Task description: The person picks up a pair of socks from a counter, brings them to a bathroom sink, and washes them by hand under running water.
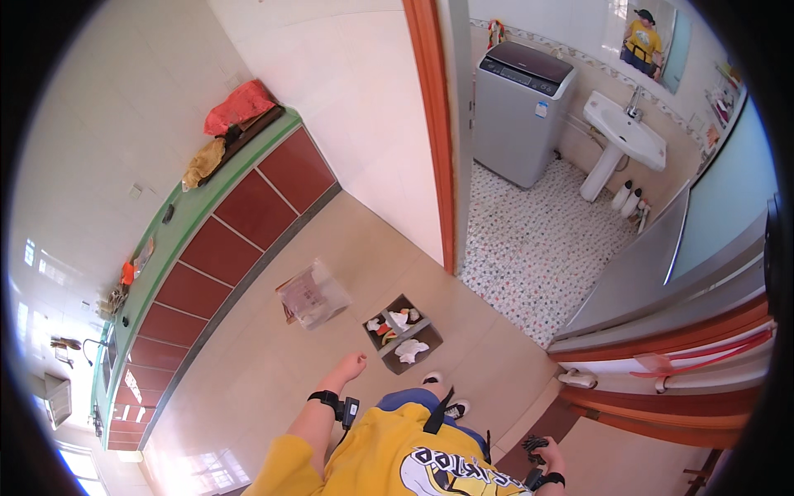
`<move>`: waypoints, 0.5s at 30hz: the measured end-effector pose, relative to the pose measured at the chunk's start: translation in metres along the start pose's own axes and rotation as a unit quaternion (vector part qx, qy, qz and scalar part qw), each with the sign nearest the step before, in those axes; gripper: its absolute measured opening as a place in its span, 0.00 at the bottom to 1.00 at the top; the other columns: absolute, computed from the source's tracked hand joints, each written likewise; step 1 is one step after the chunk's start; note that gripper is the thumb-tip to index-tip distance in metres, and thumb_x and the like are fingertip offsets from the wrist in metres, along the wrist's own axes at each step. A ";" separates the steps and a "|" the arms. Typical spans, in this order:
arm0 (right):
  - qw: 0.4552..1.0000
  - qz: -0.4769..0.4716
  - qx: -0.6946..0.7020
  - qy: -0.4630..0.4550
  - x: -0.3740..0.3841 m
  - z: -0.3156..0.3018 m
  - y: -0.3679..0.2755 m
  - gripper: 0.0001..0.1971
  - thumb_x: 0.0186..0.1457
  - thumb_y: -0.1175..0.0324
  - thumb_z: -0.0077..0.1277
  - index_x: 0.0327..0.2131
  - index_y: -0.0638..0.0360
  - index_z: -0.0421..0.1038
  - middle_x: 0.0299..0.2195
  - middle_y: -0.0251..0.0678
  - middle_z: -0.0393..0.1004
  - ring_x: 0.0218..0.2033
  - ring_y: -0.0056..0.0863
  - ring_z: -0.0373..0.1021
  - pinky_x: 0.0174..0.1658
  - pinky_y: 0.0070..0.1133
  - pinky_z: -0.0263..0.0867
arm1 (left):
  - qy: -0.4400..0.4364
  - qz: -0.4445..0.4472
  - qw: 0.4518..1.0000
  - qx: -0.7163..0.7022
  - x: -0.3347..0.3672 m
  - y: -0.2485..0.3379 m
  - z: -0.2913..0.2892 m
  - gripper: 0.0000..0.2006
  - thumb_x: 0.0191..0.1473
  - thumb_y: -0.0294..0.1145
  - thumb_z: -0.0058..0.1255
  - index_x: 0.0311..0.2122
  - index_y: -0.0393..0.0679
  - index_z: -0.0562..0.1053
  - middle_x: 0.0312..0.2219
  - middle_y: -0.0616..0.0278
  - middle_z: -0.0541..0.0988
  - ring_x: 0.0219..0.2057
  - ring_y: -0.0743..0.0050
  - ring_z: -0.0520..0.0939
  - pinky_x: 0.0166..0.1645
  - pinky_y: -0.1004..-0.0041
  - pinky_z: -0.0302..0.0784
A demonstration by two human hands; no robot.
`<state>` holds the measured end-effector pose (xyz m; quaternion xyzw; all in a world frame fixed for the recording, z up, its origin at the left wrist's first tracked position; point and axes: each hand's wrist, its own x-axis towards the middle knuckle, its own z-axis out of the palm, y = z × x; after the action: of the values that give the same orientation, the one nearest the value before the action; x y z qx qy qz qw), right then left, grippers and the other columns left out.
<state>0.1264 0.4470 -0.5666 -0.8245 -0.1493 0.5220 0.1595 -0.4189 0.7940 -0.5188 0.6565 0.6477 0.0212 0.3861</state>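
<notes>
My left hand (352, 364) hangs over the tiled floor with its fingers curled closed, and nothing shows in it. Just ahead of it on the floor stands a grey two-compartment bin (404, 334) with a bar across its middle. White crumpled paper (411, 351) lies in the near compartment; white, red and yellow scraps lie in the far one. Low on the right, my right hand (547, 451) is closed around a small dark, ridged object (534, 444) whose kind I cannot make out. My shoes (457, 409) stand right behind the bin.
A clear plastic container (313, 295) sits on the floor beyond the bin. Along the left runs a green counter (178, 230) with red cabinets. A doorway ahead opens to a washing machine (523, 113) and a white sink (626, 132). The bathroom door (653, 273) stands at right.
</notes>
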 end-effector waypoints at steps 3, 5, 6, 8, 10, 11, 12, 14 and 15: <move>0.999 -0.038 -0.009 -0.020 0.020 -0.011 -0.059 0.26 0.26 0.78 0.58 0.36 0.60 0.64 0.30 0.38 0.71 0.31 0.29 0.68 0.34 0.24 0.66 | -0.006 -0.016 0.999 0.029 0.017 0.025 0.004 0.13 0.44 0.30 0.44 0.37 0.39 0.72 0.30 0.49 0.76 0.33 0.56 0.77 0.39 0.67 0.72; 0.996 -0.061 -0.028 -0.049 0.030 -0.021 -0.100 0.26 0.25 0.78 0.58 0.36 0.59 0.65 0.31 0.38 0.71 0.33 0.29 0.68 0.36 0.22 0.66 | -0.029 -0.021 0.999 0.033 0.032 0.032 0.012 0.13 0.44 0.31 0.44 0.37 0.39 0.72 0.30 0.49 0.76 0.34 0.56 0.77 0.40 0.67 0.72; 0.994 -0.080 -0.047 -0.053 0.043 -0.026 -0.110 0.27 0.25 0.77 0.59 0.38 0.59 0.65 0.31 0.37 0.71 0.34 0.28 0.68 0.36 0.22 0.65 | -0.047 -0.028 0.998 0.036 0.042 0.039 0.019 0.14 0.43 0.31 0.45 0.37 0.39 0.72 0.31 0.49 0.76 0.34 0.57 0.77 0.40 0.67 0.72; 0.993 -0.088 -0.068 -0.045 0.062 -0.033 -0.138 0.28 0.26 0.76 0.59 0.39 0.59 0.65 0.30 0.36 0.71 0.33 0.27 0.68 0.36 0.21 0.65 | -0.091 -0.037 0.993 0.070 0.064 0.073 0.027 0.14 0.43 0.32 0.46 0.37 0.40 0.73 0.31 0.50 0.76 0.35 0.57 0.77 0.40 0.67 0.71; 0.994 -0.081 -0.058 -0.047 0.076 -0.045 -0.175 0.28 0.26 0.76 0.59 0.40 0.60 0.65 0.30 0.36 0.71 0.33 0.27 0.68 0.36 0.21 0.65 | -0.129 -0.046 0.985 0.105 0.099 0.103 0.032 0.14 0.43 0.34 0.46 0.36 0.41 0.73 0.32 0.52 0.76 0.35 0.57 0.77 0.41 0.67 0.71; 0.993 -0.084 -0.060 -0.060 0.083 -0.052 -0.192 0.28 0.26 0.76 0.59 0.40 0.61 0.65 0.30 0.36 0.71 0.33 0.27 0.68 0.36 0.21 0.65 | -0.144 -0.039 0.984 0.098 0.121 0.107 0.037 0.14 0.43 0.35 0.46 0.36 0.42 0.74 0.33 0.52 0.77 0.35 0.57 0.77 0.41 0.67 0.71; 0.994 -0.082 -0.054 -0.052 0.093 -0.058 -0.205 0.28 0.26 0.76 0.59 0.40 0.61 0.65 0.30 0.36 0.71 0.33 0.27 0.68 0.36 0.21 0.65 | -0.160 -0.031 0.982 0.091 0.144 0.112 0.041 0.14 0.43 0.36 0.46 0.35 0.43 0.74 0.33 0.53 0.77 0.36 0.57 0.77 0.42 0.67 0.71; 0.993 -0.101 -0.029 -0.059 0.105 -0.077 -0.234 0.29 0.27 0.76 0.59 0.40 0.62 0.64 0.30 0.37 0.71 0.33 0.26 0.68 0.36 0.21 0.65 | -0.132 0.028 0.984 0.115 0.191 0.142 0.046 0.15 0.45 0.35 0.44 0.38 0.40 0.73 0.34 0.50 0.76 0.36 0.57 0.77 0.41 0.67 0.71; 0.995 -0.086 -0.004 -0.051 0.115 -0.090 -0.251 0.29 0.27 0.76 0.58 0.41 0.63 0.64 0.30 0.37 0.71 0.32 0.26 0.68 0.36 0.21 0.65 | -0.134 0.044 0.985 0.102 0.222 0.160 0.048 0.15 0.46 0.35 0.44 0.38 0.40 0.72 0.34 0.49 0.76 0.36 0.56 0.77 0.41 0.67 0.71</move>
<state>0.2347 0.7115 -0.5185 -0.7811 -0.2301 0.5474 0.1929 -0.2243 0.9857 -0.5715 0.7171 0.5594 -0.1163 0.3992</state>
